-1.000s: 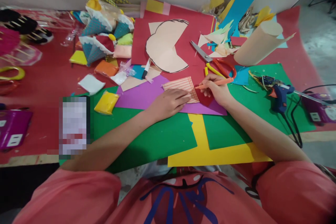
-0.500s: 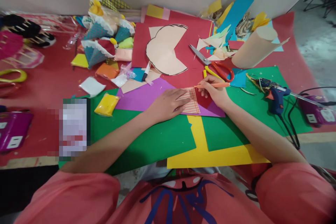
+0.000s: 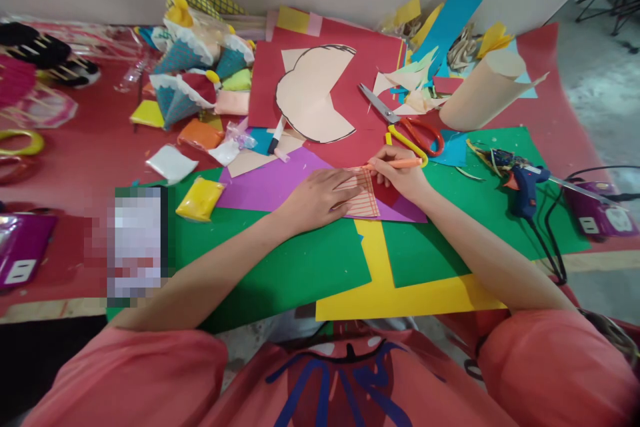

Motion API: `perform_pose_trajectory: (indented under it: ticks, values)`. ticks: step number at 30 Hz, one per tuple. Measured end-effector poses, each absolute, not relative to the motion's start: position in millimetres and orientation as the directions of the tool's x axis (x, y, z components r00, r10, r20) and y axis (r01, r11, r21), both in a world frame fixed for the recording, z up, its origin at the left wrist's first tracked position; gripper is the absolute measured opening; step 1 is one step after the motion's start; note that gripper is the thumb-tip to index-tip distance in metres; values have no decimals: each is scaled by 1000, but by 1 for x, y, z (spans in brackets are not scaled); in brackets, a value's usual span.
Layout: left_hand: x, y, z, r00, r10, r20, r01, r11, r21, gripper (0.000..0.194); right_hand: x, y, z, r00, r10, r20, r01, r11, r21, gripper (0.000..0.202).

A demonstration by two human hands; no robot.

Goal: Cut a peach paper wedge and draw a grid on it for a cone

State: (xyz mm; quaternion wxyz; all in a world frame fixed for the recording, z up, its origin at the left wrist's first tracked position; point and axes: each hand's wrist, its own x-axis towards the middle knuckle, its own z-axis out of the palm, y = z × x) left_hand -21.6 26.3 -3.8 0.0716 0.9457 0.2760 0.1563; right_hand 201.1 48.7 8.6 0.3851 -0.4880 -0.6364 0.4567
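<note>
No text, brand or number can be read. At the left edge of the frame, a purple box (image 3: 30, 237) bears a white label (image 3: 20, 271) with dark marks too small to make out; a second purple box (image 3: 604, 203), at the right edge, carries a similar unreadable label. The dark-edged panel (image 3: 136, 237) at lower left is pixelated, hiding whatever it shows.
</note>
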Motion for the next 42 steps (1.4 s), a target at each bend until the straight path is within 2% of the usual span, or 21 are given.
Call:
perform_pose_trajectory:
  ticks: [11,18,29,35,42]
  values:
    - [-20,26,-3,794,539,280,495,-842,216,30,201,51,6,-236,971,31,315,106,-943,25]
    - [-21,27,-5,793,553,256,505,-832,230,32,201,50,9,-247,968,32,281,103,-954,28]
    - [-21,27,-5,793,549,264,507,-835,213,32,201,50,8,-241,970,42,312,119,-943,19]
    - [-22,27,-6,793,543,276,497,-839,220,34,201,51,10,-283,959,30,269,109,-957,18]
    - [-21,27,-7,761,598,252,543,-799,257,34,201,47,11,-190,981,34,242,80,-967,19]
